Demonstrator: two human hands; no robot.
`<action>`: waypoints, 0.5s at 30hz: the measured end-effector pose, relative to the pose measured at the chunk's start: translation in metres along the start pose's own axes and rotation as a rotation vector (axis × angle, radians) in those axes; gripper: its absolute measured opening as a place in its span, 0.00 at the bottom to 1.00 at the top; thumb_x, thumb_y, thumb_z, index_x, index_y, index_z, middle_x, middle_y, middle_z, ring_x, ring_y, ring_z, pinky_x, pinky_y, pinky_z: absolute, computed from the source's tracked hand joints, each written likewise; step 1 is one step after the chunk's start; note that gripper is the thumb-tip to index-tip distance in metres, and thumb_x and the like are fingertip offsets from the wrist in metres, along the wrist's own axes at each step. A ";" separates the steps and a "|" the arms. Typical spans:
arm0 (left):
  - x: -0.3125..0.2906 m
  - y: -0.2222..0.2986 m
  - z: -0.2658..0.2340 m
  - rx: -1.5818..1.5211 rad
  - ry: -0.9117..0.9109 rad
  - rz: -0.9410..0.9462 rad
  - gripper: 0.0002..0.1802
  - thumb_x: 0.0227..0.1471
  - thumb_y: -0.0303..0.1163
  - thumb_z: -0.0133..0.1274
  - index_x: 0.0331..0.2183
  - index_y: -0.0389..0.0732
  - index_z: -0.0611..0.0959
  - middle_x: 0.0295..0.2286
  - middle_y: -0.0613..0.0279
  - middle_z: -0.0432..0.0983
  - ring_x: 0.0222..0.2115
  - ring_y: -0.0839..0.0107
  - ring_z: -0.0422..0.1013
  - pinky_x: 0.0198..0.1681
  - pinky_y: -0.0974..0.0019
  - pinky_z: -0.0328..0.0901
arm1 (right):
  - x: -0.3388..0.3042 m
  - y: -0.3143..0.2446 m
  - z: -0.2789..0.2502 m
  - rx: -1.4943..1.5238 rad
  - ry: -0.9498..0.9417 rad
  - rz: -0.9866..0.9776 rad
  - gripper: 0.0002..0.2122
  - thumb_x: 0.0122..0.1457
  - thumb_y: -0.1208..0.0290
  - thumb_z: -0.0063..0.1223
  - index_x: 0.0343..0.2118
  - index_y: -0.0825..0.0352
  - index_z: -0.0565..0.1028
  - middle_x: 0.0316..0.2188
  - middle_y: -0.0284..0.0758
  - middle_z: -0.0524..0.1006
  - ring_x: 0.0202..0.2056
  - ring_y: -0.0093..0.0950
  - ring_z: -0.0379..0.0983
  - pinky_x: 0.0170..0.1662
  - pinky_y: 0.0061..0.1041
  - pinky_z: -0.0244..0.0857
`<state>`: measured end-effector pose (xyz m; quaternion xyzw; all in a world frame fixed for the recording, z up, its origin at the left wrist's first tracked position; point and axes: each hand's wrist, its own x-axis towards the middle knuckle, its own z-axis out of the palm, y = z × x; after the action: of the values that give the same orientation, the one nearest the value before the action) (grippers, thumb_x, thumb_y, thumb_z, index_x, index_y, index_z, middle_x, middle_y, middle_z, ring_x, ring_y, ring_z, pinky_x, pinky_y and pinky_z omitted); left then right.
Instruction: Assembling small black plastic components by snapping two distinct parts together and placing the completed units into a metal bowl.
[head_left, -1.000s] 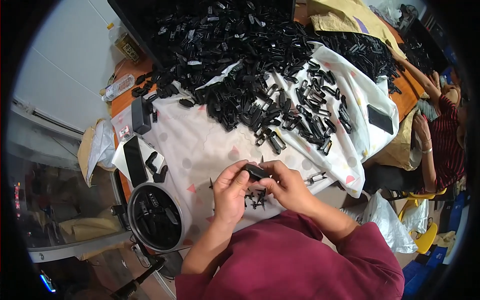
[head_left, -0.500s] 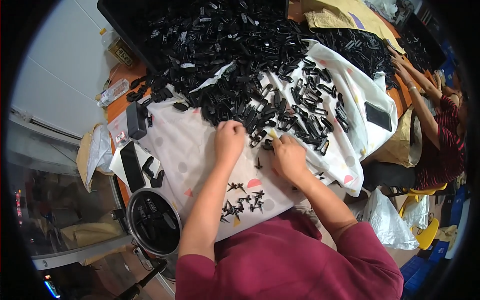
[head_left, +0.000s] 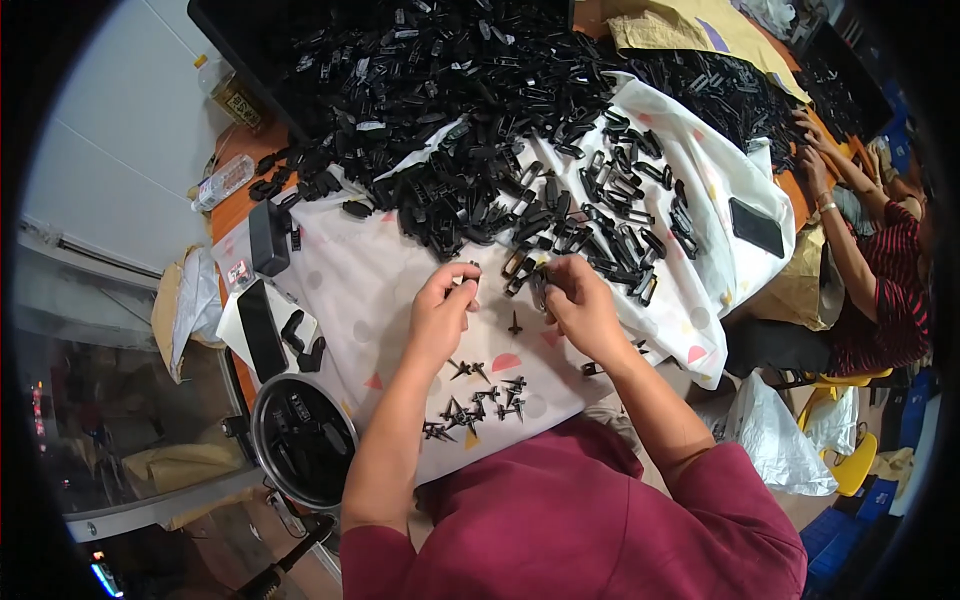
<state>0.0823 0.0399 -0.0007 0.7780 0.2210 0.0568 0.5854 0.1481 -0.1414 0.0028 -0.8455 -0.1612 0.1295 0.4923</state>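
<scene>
My left hand (head_left: 443, 308) is closed in a pinch over the white patterned cloth, with a small black plastic piece (head_left: 473, 276) partly showing at its fingertips. Opposite it, my right hand (head_left: 582, 308) curls its fingers round a dark plastic piece (head_left: 541, 287), mostly hidden by the fingers. Between the hands a single black pointed piece (head_left: 515, 322) lies on the cloth. Nearer to me is a loose group of similar pointed black pieces (head_left: 478, 408). Just beyond my fingers lie black oblong frame-like parts (head_left: 520, 268), at the edge of a large heap (head_left: 440, 190).
On the left are a black box (head_left: 268, 238), a dark phone-like slab (head_left: 262, 330), a round metal bowl (head_left: 305, 440) holding black parts, and two bottles. A phone (head_left: 756, 228) lies on the right of the cloth. Another person's arms (head_left: 840, 210) reach in at the far right.
My left hand has drawn back from the heap's edge toward me, now with a small black piece at its fingertips. My right hand has turned and lifted slightly. The other person's hands have shifted.
</scene>
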 end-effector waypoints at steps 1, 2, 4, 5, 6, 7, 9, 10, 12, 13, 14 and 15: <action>-0.010 0.008 -0.009 -0.270 -0.109 -0.132 0.12 0.49 0.31 0.48 0.38 0.40 0.74 0.20 0.64 0.70 0.15 0.82 0.61 0.20 0.79 0.58 | -0.004 -0.012 0.000 0.250 -0.076 0.039 0.10 0.50 0.82 0.43 0.37 0.71 0.68 0.25 0.36 0.72 0.27 0.23 0.70 0.24 0.25 0.65; -0.016 0.013 -0.014 -0.542 -0.223 -0.264 0.12 0.49 0.30 0.47 0.38 0.38 0.74 0.20 0.64 0.70 0.15 0.83 0.59 0.19 0.80 0.56 | -0.005 -0.018 0.000 0.499 -0.149 0.085 0.10 0.50 0.84 0.42 0.37 0.70 0.68 0.26 0.33 0.71 0.28 0.20 0.69 0.24 0.21 0.65; -0.031 0.024 -0.014 -0.621 -0.249 -0.272 0.14 0.49 0.27 0.49 0.40 0.35 0.73 0.20 0.63 0.70 0.15 0.83 0.59 0.18 0.81 0.56 | -0.005 -0.020 0.004 0.628 -0.215 0.072 0.11 0.50 0.84 0.43 0.38 0.69 0.67 0.28 0.31 0.71 0.29 0.21 0.69 0.25 0.18 0.65; -0.040 0.031 -0.013 -0.539 -0.276 -0.185 0.16 0.48 0.27 0.50 0.42 0.35 0.72 0.20 0.63 0.71 0.15 0.83 0.59 0.18 0.81 0.56 | -0.004 -0.017 0.007 0.603 -0.212 -0.056 0.11 0.50 0.84 0.43 0.38 0.68 0.67 0.28 0.32 0.71 0.29 0.21 0.69 0.25 0.18 0.66; -0.046 0.034 -0.013 -0.456 -0.304 -0.099 0.19 0.48 0.26 0.52 0.44 0.36 0.72 0.21 0.64 0.71 0.15 0.84 0.59 0.18 0.81 0.56 | -0.003 -0.016 0.009 0.577 -0.208 -0.183 0.11 0.49 0.84 0.43 0.38 0.68 0.67 0.28 0.32 0.71 0.29 0.21 0.70 0.25 0.18 0.66; -0.050 0.033 -0.016 -0.401 -0.312 -0.074 0.21 0.45 0.27 0.55 0.44 0.35 0.72 0.22 0.65 0.71 0.16 0.85 0.59 0.18 0.82 0.55 | -0.003 -0.022 0.010 0.450 -0.153 -0.251 0.10 0.49 0.84 0.45 0.36 0.69 0.68 0.27 0.32 0.72 0.27 0.21 0.71 0.24 0.20 0.66; -0.054 0.032 -0.016 -0.376 -0.264 -0.115 0.20 0.45 0.29 0.56 0.42 0.35 0.74 0.22 0.67 0.71 0.16 0.85 0.59 0.18 0.82 0.55 | -0.004 -0.035 0.013 0.144 -0.013 -0.446 0.09 0.50 0.83 0.47 0.35 0.70 0.69 0.26 0.32 0.73 0.26 0.20 0.71 0.24 0.20 0.66; -0.056 0.032 -0.014 -0.351 -0.231 -0.155 0.19 0.44 0.31 0.57 0.40 0.35 0.75 0.22 0.68 0.70 0.16 0.86 0.58 0.18 0.82 0.55 | -0.006 -0.042 0.015 -0.171 0.141 -0.626 0.07 0.50 0.82 0.48 0.34 0.71 0.69 0.25 0.32 0.73 0.24 0.20 0.71 0.24 0.19 0.66; -0.057 0.031 -0.010 -0.355 -0.162 -0.085 0.18 0.45 0.31 0.57 0.39 0.36 0.76 0.23 0.69 0.70 0.16 0.86 0.58 0.18 0.82 0.54 | -0.011 -0.052 0.015 -0.195 0.175 -0.649 0.06 0.51 0.79 0.50 0.33 0.71 0.70 0.23 0.30 0.74 0.21 0.19 0.70 0.23 0.17 0.65; -0.057 0.030 -0.008 -0.356 -0.090 -0.015 0.17 0.45 0.32 0.57 0.39 0.37 0.77 0.23 0.71 0.70 0.17 0.86 0.58 0.19 0.83 0.54 | -0.016 -0.060 0.010 0.061 0.016 -0.430 0.06 0.51 0.79 0.50 0.33 0.70 0.70 0.23 0.30 0.74 0.22 0.19 0.70 0.24 0.17 0.66; -0.058 0.030 -0.008 -0.356 -0.018 0.054 0.16 0.45 0.32 0.57 0.38 0.37 0.77 0.24 0.72 0.70 0.17 0.87 0.58 0.19 0.83 0.54 | -0.019 -0.065 0.008 0.312 -0.141 -0.203 0.06 0.51 0.78 0.51 0.32 0.70 0.71 0.23 0.29 0.74 0.23 0.20 0.71 0.24 0.16 0.66; -0.059 0.031 -0.010 -0.358 -0.015 0.054 0.16 0.45 0.32 0.57 0.38 0.37 0.77 0.24 0.72 0.70 0.17 0.87 0.58 0.19 0.83 0.54 | -0.018 -0.058 0.007 0.380 -0.261 -0.178 0.08 0.52 0.79 0.50 0.37 0.71 0.71 0.29 0.31 0.74 0.28 0.20 0.71 0.26 0.17 0.67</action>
<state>0.0347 0.0180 0.0410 0.6676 0.1820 0.1052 0.7143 0.1210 -0.1160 0.0516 -0.6963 -0.2702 0.2219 0.6268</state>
